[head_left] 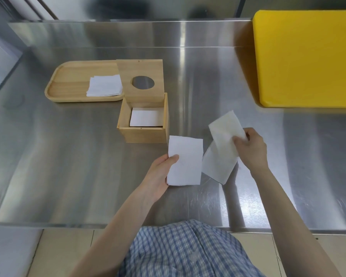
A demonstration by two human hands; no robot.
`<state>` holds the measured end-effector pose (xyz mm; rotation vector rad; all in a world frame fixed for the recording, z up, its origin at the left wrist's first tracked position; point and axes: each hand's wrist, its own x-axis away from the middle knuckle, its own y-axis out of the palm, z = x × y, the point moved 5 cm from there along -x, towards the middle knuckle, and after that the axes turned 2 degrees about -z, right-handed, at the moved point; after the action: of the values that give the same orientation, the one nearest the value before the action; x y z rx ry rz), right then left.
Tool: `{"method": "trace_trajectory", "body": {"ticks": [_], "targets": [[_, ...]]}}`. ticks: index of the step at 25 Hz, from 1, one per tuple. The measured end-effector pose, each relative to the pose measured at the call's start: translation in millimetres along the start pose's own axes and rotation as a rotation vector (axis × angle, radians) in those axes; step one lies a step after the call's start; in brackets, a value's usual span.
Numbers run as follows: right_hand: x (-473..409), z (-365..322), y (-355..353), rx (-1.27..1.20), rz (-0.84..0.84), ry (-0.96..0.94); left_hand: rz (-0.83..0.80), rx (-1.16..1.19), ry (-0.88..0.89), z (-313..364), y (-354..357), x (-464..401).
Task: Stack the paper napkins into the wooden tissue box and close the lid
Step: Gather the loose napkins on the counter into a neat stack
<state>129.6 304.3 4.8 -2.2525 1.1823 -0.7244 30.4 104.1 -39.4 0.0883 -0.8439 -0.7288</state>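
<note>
The wooden tissue box (146,134) stands open on the steel counter, its lid (141,67) with a round hole tilted up behind it. A white napkin (146,116) lies inside the box. More napkins (104,85) sit in a pile on the wooden tray (68,84) to the left of the box. My left hand (160,172) holds a folded white napkin (185,160) in front of the box. My right hand (250,146) pinches a second, partly unfolded napkin (221,148) just to the right of the first.
A yellow cutting board (308,56) lies at the back right of the counter (68,166). The counter's front edge runs just in front of a checked garment on the person's body. A steel wall rises behind the counter.
</note>
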Motion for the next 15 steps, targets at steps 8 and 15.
{"method": "trace_trajectory", "body": {"ticks": [8, 15], "targets": [[64.3, -38.1, 36.7, -0.85, -0.578, 0.122, -0.034, 0.071, 0.061, -1.2, -8.0, 6.0], [83.5, -20.9, 81.9, -0.444, -0.484, 0.145, -0.009, 0.028, 0.107, -2.4, -14.9, 12.9]]}}
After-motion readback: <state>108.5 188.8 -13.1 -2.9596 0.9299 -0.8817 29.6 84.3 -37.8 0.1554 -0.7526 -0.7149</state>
